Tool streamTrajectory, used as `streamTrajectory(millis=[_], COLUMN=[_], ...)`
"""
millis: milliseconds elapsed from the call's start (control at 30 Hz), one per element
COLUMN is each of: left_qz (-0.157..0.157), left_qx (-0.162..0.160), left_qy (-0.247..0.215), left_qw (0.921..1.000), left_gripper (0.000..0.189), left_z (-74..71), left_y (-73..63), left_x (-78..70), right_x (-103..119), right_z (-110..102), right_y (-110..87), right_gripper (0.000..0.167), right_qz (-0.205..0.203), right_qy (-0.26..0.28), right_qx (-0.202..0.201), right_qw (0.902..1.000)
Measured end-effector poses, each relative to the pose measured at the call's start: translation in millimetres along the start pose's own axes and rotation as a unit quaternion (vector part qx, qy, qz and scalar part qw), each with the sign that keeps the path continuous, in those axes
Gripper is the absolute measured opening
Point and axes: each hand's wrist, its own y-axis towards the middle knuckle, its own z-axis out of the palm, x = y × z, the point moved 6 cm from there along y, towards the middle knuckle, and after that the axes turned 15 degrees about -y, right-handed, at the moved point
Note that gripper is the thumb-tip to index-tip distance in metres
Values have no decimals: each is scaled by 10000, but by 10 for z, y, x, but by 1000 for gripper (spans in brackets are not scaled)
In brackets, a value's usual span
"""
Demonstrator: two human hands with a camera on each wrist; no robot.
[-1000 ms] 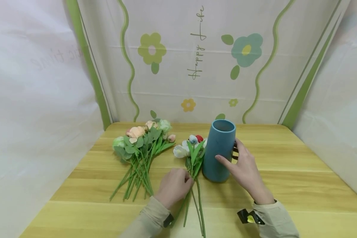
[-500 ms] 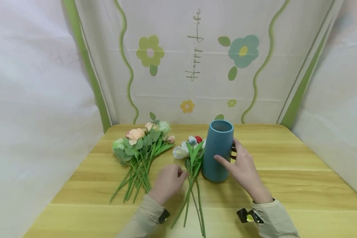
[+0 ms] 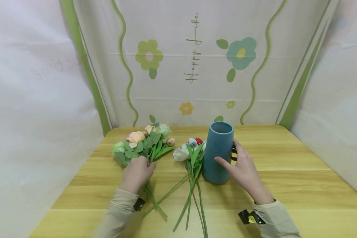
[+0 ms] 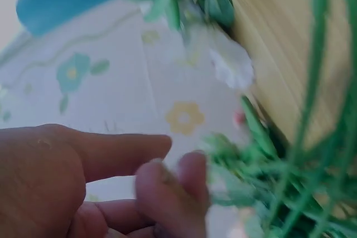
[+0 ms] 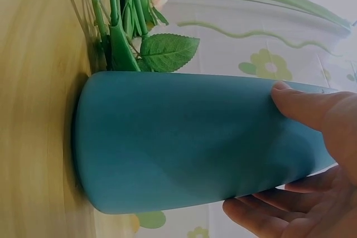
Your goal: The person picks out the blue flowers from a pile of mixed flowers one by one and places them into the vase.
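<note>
Shifting leftward, left hand (image 3: 138, 174) at rose stems (image 3: 152, 194)

the vase (image 5: 167, 143) is smooth and matt (ceramic or plastic, hard to say). the counter (image 3: 285, 172) shows wood grain under a soft sheen. the stems (image 5: 98, 9) look like smooth plastic, the leaf (image 5: 170, 52) finely veined and matt. the petals (image 3: 180, 154) seem thin cloth, dull-surfaced. the printed backdrop (image 3: 211, 89) is a thin, creased sheet. the sleeve (image 3: 276, 218) is plain matt cloth.
</note>
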Motion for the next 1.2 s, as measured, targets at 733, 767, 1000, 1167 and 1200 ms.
streamTrajectory(millis=[733, 767, 1000, 1167, 1200], left_qz=[-231, -278, -359, -331, -367], left_qx=[47, 72, 105, 27, 22], left_qy=[-316, -280, -194, -117, -95], left_qw=[9992, 9992, 9991, 9994, 9993], left_gripper=[53, 52, 50, 49, 50], left_z=[103, 117, 169, 163, 162], left_y=[114, 119, 150, 159, 156], left_x=[350, 357, 383, 399, 408], right_x=[-44, -45, -48, -49, -54], right_z=[41, 39, 34, 38, 47], right_y=[34, 33, 44, 61, 63], right_gripper=[91, 91, 91, 90, 90], right_qz=[-149, -152, -173, -247, -253], right_qy=[-20, -12, -34, -38, -33], right_qx=[-106, -111, -121, -174, -160], right_qw=[9998, 9998, 9998, 9995, 9995])
